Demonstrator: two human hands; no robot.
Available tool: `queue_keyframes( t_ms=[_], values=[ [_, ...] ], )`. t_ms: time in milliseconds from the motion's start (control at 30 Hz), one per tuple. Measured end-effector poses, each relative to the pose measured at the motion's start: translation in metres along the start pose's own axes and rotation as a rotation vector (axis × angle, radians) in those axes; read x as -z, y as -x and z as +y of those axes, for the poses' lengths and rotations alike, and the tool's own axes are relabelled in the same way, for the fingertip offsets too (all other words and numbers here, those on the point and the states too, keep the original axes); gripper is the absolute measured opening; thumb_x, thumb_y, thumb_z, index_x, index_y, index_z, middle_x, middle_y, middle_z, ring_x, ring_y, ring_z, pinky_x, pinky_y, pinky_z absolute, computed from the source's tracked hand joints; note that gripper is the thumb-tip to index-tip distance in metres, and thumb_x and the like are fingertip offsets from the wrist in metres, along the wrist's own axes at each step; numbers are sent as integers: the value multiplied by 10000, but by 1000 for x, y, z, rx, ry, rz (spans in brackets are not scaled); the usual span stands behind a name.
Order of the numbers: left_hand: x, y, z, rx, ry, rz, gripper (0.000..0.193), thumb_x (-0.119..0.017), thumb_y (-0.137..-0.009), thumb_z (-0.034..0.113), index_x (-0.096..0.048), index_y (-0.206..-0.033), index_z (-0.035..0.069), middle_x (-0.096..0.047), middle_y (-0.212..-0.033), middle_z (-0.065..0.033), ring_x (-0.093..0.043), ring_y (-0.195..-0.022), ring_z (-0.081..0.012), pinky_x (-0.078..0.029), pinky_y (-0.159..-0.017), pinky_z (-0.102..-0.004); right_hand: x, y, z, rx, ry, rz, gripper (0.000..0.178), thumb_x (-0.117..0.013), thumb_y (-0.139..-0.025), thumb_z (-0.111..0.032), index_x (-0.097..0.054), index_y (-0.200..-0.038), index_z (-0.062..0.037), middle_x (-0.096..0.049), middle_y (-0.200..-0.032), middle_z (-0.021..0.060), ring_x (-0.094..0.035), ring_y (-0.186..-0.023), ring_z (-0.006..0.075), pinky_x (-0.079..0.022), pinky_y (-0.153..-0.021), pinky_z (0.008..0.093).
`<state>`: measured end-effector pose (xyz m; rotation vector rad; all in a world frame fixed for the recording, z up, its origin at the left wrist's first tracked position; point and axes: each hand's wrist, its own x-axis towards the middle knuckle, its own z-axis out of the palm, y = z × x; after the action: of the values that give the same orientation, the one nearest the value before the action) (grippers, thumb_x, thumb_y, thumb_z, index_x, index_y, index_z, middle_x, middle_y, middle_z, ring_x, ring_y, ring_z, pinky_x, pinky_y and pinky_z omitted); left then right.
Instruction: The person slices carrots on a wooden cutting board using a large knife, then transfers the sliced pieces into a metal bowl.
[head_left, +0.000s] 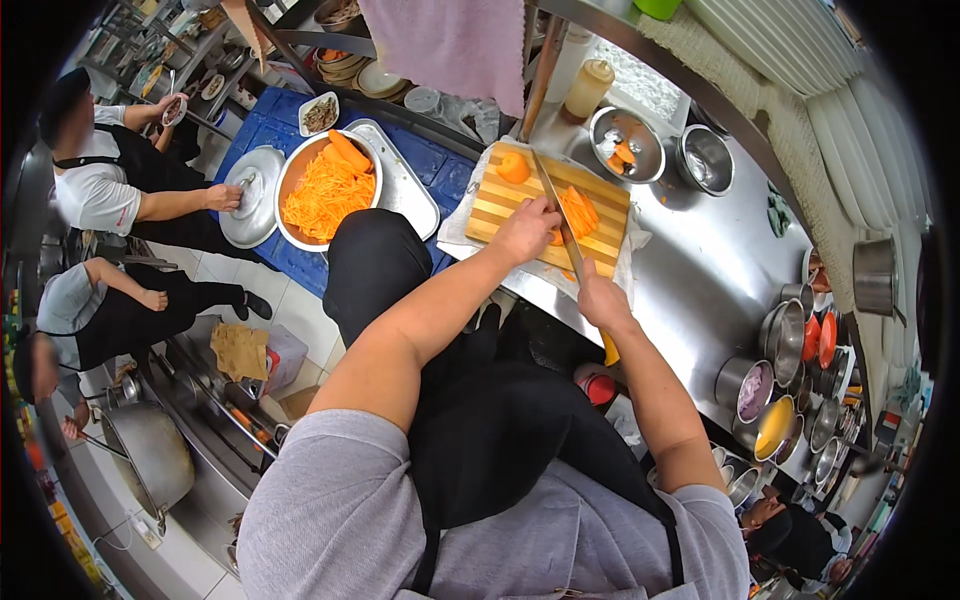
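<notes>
A striped wooden cutting board (492,206) lies on a white cloth at the counter's edge. My right hand (603,296) is closed round the handle of a long kitchen knife (556,205), its blade slanting across the board. Close to the left side of the blade, my left hand (530,230) presses curled fingers onto a carrot piece, mostly hidden under the fingertips. Cut carrot sticks (580,213) lie in a pile right of the blade. A thick carrot chunk (512,167) rests at the board's far left.
Left of the board, a large bowl (281,226) holds shredded carrot and whole peeled carrots, beside a metal tray (407,190). Steel bowls (650,160) and a squeeze bottle (590,90) stand beyond the board. Several pots line the right. Co-workers (115,170) stand at left and lower right.
</notes>
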<state>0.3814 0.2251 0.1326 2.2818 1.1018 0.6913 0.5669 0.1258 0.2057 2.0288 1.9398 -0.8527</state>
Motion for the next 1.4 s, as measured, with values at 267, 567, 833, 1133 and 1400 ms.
queue_keyframes(
  t_ms=[267, 567, 833, 1133, 1400],
  values=[
    [-10, 3, 9, 44, -12, 99, 267, -780, -751, 70, -709, -1008, 83, -597, -1119, -119, -587, -1057, -340, -509, -943, -441, 17, -6, 46, 34, 112, 2, 354, -473, -907, -62, -412, -1256, -69, -721, -942, 271, -707, -907, 446, -527, -784, 560],
    [-41, 7, 39, 50, -9, 120, 227, -823, -735, 106, -696, -920, 70, -592, -1105, -107, -579, -1016, -326, -510, -928, -430, 42, 8, 36, 53, 180, -23, 425, -512, -895, -55, -408, -1307, -70, -726, -943, 226, -712, -913, 411, -538, -784, 536],
    [-28, 11, 30, 173, 85, 170, 391, -804, -788, 138, -654, -1139, 53, -583, -1152, -153, -559, -1124, -386, -482, -997, -441, 35, 0, 53, 70, 129, -21, 380, -491, -925, -75, -411, -1297, -68, -724, -947, 245, -708, -919, 423, -537, -795, 530],
    [-31, -8, 70, 456, -150, -4, 596, -887, -733, 223, -627, -1234, 30, -538, -1283, -198, -536, -1197, -384, -467, -1034, -442, 17, 1, 63, 84, 52, 43, 332, -480, -934, -84, -421, -1260, -69, -715, -934, 282, -705, -900, 452, -532, -774, 553],
    [-34, 6, 36, 555, 174, 123, 521, -857, -767, 145, -600, -1207, 37, -737, -945, -166, -720, -889, -348, -557, -795, -439, 18, 14, 63, 56, -10, 74, 318, -479, -940, -93, -436, -1254, -74, -708, -920, 290, -698, -890, 466, -526, -791, 562]
  ],
)
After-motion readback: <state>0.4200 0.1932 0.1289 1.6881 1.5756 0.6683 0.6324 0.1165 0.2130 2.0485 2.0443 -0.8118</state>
